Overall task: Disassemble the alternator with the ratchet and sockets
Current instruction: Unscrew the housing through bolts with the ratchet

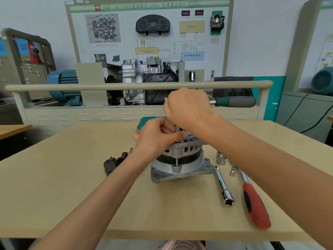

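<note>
While left hand (156, 136) grips ribbed metal alternator (180, 159), right hand (187, 107) clutches green-handled ratchet (234, 101)

Alternator (180, 159) upright on wooden worktop (72, 195); left hand (156, 136) grips its top edge, right hand (187, 107) grips green-handled ratchet (234, 101) above it. On the worktop to the right: extension bar (223, 185), two sockets (220, 157), red-handled ratchet (255, 204); black parts (113, 163) to the left.

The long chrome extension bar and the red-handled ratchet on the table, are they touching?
Apart. The head view shows bare table between the extension bar and the ratchet.
</note>
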A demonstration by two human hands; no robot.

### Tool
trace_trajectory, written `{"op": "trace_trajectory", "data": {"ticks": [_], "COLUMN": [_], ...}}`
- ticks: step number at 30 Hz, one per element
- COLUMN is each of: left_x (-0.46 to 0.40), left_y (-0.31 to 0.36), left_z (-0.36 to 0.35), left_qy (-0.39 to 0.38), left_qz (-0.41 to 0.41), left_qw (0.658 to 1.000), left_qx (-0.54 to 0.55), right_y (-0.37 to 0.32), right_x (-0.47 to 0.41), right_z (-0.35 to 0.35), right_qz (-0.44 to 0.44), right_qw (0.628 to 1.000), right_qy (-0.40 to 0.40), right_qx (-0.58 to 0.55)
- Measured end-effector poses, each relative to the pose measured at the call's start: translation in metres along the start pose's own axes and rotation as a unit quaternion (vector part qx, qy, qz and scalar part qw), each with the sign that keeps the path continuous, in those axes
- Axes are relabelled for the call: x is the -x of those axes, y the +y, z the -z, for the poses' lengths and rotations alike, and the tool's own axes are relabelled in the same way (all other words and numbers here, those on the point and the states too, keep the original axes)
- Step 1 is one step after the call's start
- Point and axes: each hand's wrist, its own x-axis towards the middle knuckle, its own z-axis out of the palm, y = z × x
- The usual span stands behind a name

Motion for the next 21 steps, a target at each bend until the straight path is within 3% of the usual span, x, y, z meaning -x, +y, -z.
{"op": "trace_trajectory", "data": {"ticks": [3,7,13,16,19,21], "left_x": [0.002,0.002,-0.003,0.0,0.0,0.0], "left_y": [-0.001,-0.003,-0.002,-0.001,-0.004,-0.006], "left_z": [0.003,0.016,0.001,-0.001,0.006,0.012], "left_qy": [-0.034,-0.149,-0.024,-0.031,-0.095,-0.13], "left_qz": [-0.024,-0.018,0.012,-0.008,-0.022,-0.029], "left_qw": [0.998,0.987,0.998,0.999,0.995,0.991], "left_qx": [-0.039,0.057,0.056,0.027,0.011,0.033], "right_y": [0.003,0.004,0.002,0.003,0.005,0.011], "right_x": [0.001,0.002,0.003,0.001,0.01,0.016], "right_z": [0.001,0.0,0.0,0.0,-0.006,-0.006], "right_qz": [0.001,0.0,-0.044,-0.075,0.025,0.105], "right_qw": [1.0,1.0,0.999,0.997,0.995,0.976], "right_qy": [-0.002,0.001,-0.012,-0.021,0.093,0.161], "right_qx": [0.003,0.002,-0.011,0.009,-0.005,-0.106]}}
